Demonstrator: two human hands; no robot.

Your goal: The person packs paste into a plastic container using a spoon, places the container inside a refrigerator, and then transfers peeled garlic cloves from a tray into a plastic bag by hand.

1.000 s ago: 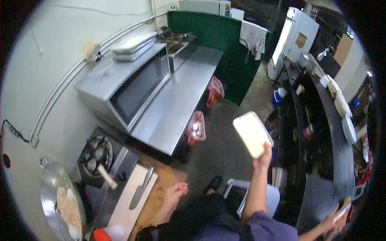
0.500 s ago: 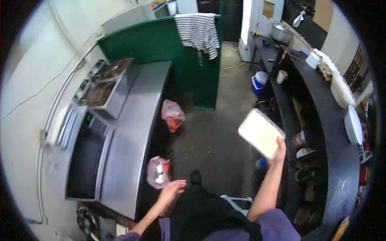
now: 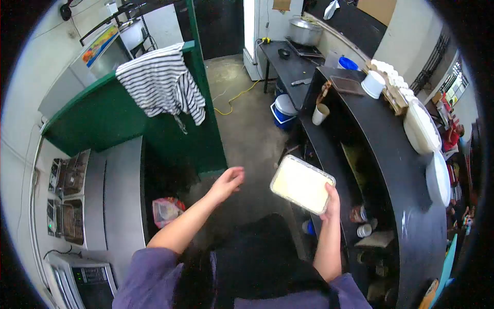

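Observation:
In my right hand [image 3: 332, 202] is a rectangular foil tray [image 3: 302, 184]. Its top is flat and pale cream, and I cannot tell whether that is a lid or the contents. The thumb lies over the near right corner, with the other fingers hidden underneath. My left hand [image 3: 226, 184] hangs in the air left of the tray, apart from it, with its fingers loosely bent and nothing in them.
A black shelved counter [image 3: 383, 170] curves along the right, bearing a white tub [image 3: 373, 84] and a basin [image 3: 437, 179]. On the left are a steel table [image 3: 123, 190], fryers [image 3: 72, 221] and a green partition [image 3: 206, 139] with a striped cloth [image 3: 159, 85]. A cooler [image 3: 284, 110] stands ahead by a yellow cord [image 3: 231, 105].
I have moved forward, and the partition and far table look closer. My left hand has risen from low by the steel table to chest height. The tray has turned and shifted left in view.

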